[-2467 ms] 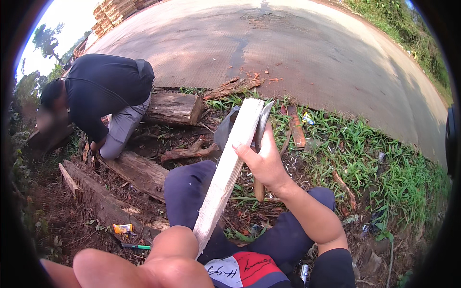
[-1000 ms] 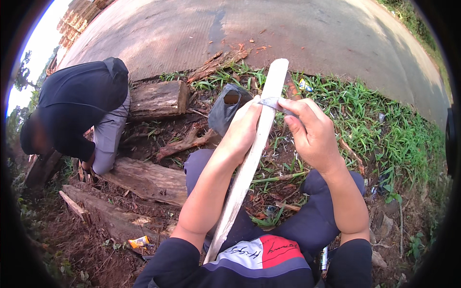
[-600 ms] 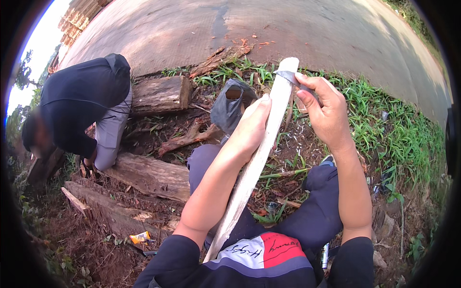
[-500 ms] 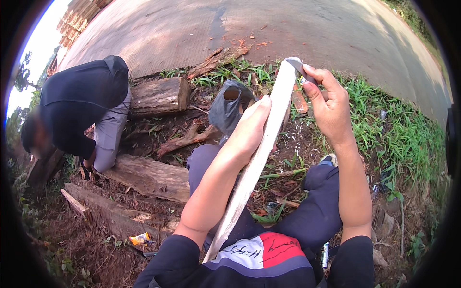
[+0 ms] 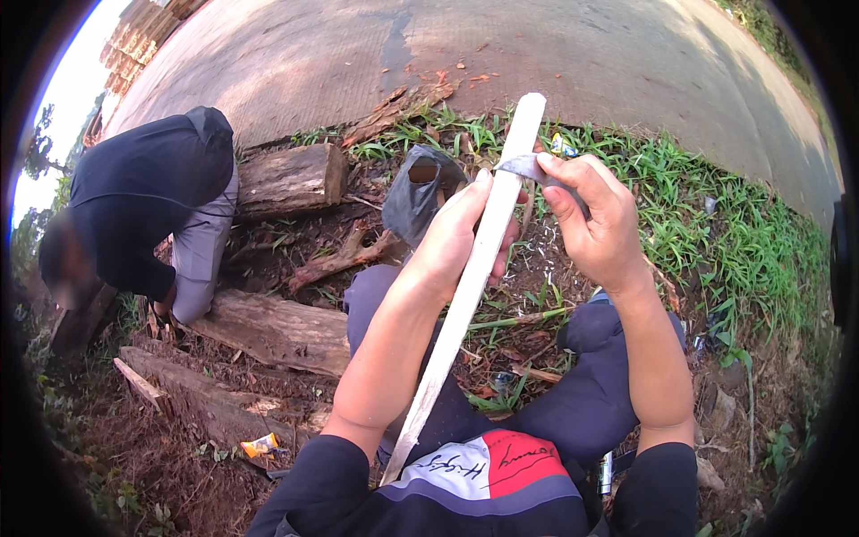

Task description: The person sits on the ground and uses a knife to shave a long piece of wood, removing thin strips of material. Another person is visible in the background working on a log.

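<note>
1. Head view: the left hand [image 5: 461, 237] is wrapped around a long pale wooden stick [image 5: 465, 295], gripping it just below its upper end. The stick slants from the person's lap up toward the grass strip [image 5: 716, 224] at the edge of the paved road [image 5: 537, 54].
2. The right hand [image 5: 595, 219] is closed on a small grey blade [image 5: 528, 166], whose edge lies against the stick near the top.
3. To shave well, I judge the left grip should stay firm, the strokes shallow and directed away from the body.
4. The left thumb sits close beside the blade; keeping it behind the edge seems wise.
5. At the left, another person [image 5: 143, 206] bends over logs [image 5: 286, 179], well apart.
</note>
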The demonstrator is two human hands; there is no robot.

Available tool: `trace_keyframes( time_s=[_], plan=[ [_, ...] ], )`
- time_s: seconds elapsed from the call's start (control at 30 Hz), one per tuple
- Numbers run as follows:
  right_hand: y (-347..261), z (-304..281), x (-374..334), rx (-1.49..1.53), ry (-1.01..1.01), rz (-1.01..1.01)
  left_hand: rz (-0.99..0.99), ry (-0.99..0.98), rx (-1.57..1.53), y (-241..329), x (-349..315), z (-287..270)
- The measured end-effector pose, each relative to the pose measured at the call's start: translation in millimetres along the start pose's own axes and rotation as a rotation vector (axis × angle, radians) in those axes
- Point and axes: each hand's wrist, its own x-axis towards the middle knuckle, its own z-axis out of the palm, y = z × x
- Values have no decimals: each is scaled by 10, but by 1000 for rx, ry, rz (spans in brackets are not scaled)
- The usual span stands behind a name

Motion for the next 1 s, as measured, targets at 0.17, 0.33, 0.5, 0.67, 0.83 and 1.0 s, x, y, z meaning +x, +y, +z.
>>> trace_keyframes(
  time_s=[0.17,0.33,0.5,0.67,0.83,1.0],
  plan=[
    [275,-169,159,66,242,211,-16,0,78,-49,-58,233],
    [8,-174,-53,190,-14,125,-7,47,65,-21,1,99],
    [-177,-101,-107,102,-107,63,-16,67,71,-36,-36,120],
    [-34,-122,5,37,-20,4,3,90,158,-24,-41,221],
    [236,-165,134,47,250,204,-18,1,151,-94,-103,315],
    [124,-295,89,114,220,216,-9,-5,65,-46,-102,157]
  ],
)
